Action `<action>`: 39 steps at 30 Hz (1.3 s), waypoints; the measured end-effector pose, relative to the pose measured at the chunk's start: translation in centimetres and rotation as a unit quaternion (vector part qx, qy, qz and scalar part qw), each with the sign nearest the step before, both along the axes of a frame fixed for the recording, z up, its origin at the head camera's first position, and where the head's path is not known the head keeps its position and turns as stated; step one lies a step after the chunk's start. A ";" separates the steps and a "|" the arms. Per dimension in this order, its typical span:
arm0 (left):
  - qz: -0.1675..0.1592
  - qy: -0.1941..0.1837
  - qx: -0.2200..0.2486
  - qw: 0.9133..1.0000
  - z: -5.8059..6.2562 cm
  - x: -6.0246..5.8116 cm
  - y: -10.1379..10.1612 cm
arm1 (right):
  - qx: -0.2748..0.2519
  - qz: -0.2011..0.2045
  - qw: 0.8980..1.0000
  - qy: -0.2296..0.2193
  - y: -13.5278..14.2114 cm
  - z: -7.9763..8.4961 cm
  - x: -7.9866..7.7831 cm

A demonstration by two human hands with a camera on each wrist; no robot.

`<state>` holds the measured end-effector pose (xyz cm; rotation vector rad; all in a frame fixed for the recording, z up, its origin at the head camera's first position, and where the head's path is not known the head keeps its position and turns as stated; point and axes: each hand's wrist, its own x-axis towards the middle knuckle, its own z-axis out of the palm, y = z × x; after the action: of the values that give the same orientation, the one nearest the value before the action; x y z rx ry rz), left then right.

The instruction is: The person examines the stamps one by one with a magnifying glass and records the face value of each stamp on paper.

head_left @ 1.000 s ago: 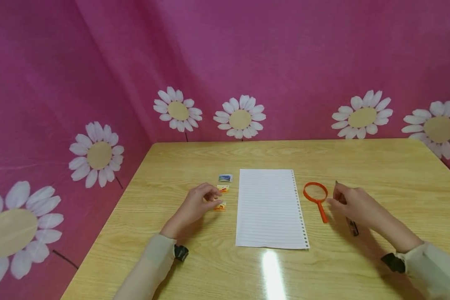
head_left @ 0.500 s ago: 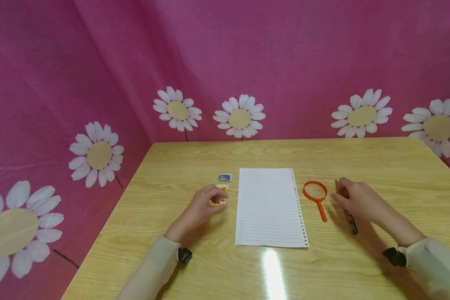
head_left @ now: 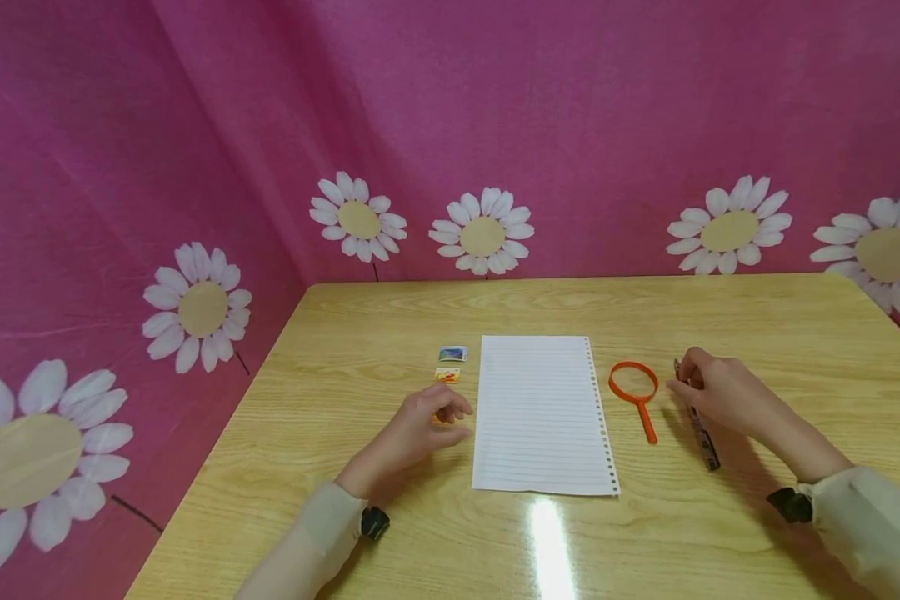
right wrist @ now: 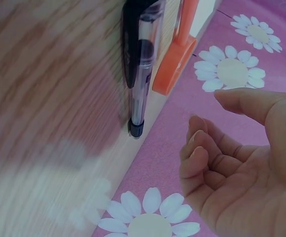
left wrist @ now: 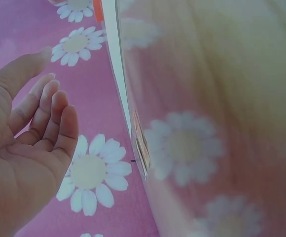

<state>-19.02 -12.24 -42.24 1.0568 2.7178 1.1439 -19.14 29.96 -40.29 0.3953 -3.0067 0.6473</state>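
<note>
My left hand [head_left: 426, 421] hovers beside the lined paper [head_left: 543, 417], fingers loosely curled around nothing. Under it a third small picture piece is mostly hidden. Behind it lie a small yellow stamp-like piece [head_left: 447, 376] and a blue one [head_left: 453, 354]. In the left wrist view the palm of the left hand [left wrist: 29, 133] holds nothing. Over at the right, my right hand [head_left: 731, 392] is close over a pen [head_left: 705, 446], its fingers bent. The right wrist view shows the right hand [right wrist: 241, 163] apart from the clear, black-tipped pen [right wrist: 142, 79], gripping nothing.
An orange magnifying glass [head_left: 644, 421] lies between the paper and the pen. All of it rests on a wooden table [head_left: 390, 321], with a pink flowered cloth [head_left: 592, 125] rising behind its far edge and along the left side.
My left hand has slid right and nearer to me, uncovering the yellow piece and covering the third one. My right hand has moved slightly away from me and right, showing more of the pen.
</note>
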 end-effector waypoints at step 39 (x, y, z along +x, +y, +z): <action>-0.071 -0.090 -0.169 0.979 -0.1 1.9 1.2 | 0.020 -0.007 0.998 -0.057 2.5 -2.2 -3.5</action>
<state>-17.10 -11.01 -42.34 1.0211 2.5259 0.6851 -22.61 32.46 -42.47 0.3507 -3.1310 0.6301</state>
